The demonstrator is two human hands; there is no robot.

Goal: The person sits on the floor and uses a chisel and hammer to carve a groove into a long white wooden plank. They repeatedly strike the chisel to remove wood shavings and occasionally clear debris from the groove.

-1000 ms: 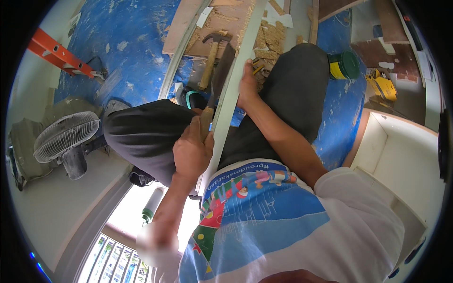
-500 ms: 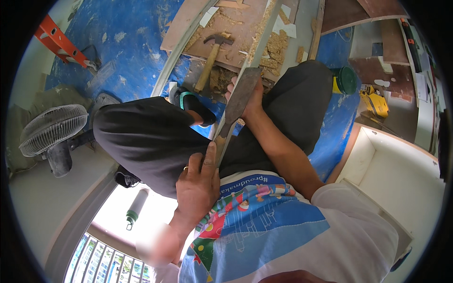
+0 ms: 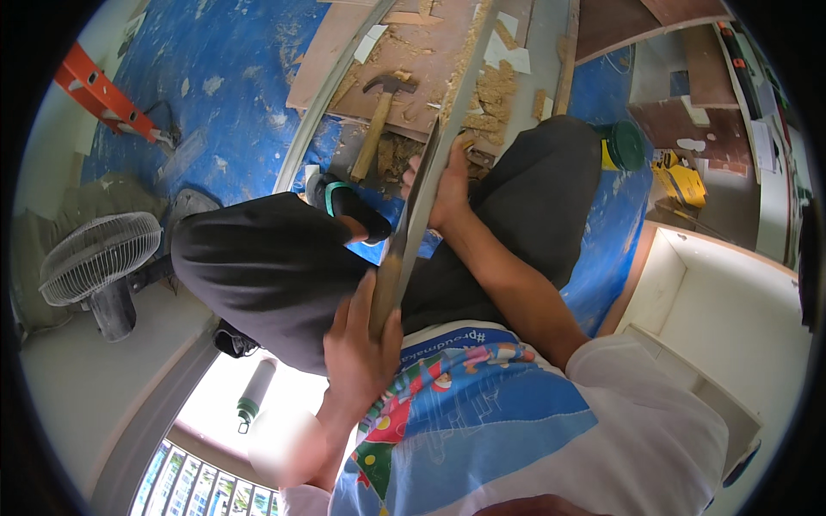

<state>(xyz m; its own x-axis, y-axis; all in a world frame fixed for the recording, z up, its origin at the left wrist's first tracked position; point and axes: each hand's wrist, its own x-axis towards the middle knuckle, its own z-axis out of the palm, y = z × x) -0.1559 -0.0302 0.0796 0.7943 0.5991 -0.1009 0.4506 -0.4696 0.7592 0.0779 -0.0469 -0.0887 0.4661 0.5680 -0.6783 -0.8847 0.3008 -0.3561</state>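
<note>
A long narrow grey board (image 3: 471,77) with a rough, chipped edge runs from the upper middle down toward my lap. Under and around it, my right hand (image 3: 452,193) is closed, thumb on one side and fingertips on the other. My left hand (image 3: 357,344) wraps the wooden handle of a wide flat-bladed chisel (image 3: 418,189). The dark blade is turned on edge and lies along the board's left side, close to my right fingers. A claw hammer (image 3: 374,129) rests on the chip-strewn panel beyond.
Chips and broken particleboard (image 3: 495,90) litter the brown panel. At left are an orange ladder (image 3: 103,95) and a fan (image 3: 101,254); lower left, a bottle (image 3: 255,391). A green-lidded tub (image 3: 624,146), yellow package (image 3: 681,182) and white open cabinet (image 3: 731,318) stand to the right.
The chisel has rolled from showing its flat face to standing on edge. My left hand has shifted from fingers along the handle to wrapping it, slightly lower.
</note>
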